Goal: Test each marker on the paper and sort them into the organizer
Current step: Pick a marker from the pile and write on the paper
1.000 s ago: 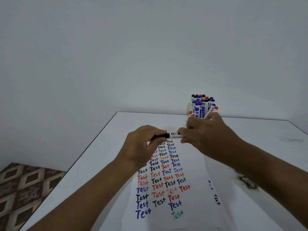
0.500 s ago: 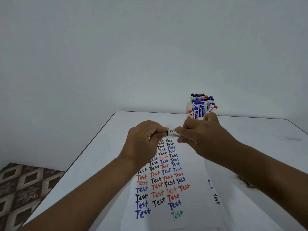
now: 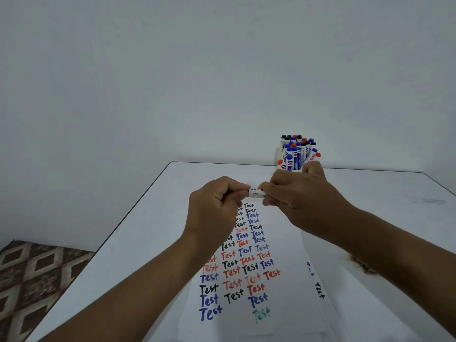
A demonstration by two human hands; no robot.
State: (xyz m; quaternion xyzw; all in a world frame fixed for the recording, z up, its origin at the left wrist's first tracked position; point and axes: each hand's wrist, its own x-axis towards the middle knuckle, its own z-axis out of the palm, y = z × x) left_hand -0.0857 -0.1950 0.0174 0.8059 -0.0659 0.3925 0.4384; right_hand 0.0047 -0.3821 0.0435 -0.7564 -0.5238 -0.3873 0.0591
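Note:
A white marker with a striped label is held level above the paper, between both hands. My left hand grips its left end, with the cap hidden in my fist. My right hand pinches the barrel at the right. Only a short piece of barrel shows between the hands. The paper lies on the table, covered with rows of the word "Test" in black, blue, red and one green. The organizer stands at the table's far edge behind my right hand, packed with several upright markers.
The white table has its left edge running diagonally; a patterned floor lies beyond it. A dark scorch mark sits on the table by my right forearm. A second sheet peeks out to the right of the paper.
My hands have closed in on each other along the marker. The black cap end that showed a second ago is now hidden inside my left fist.

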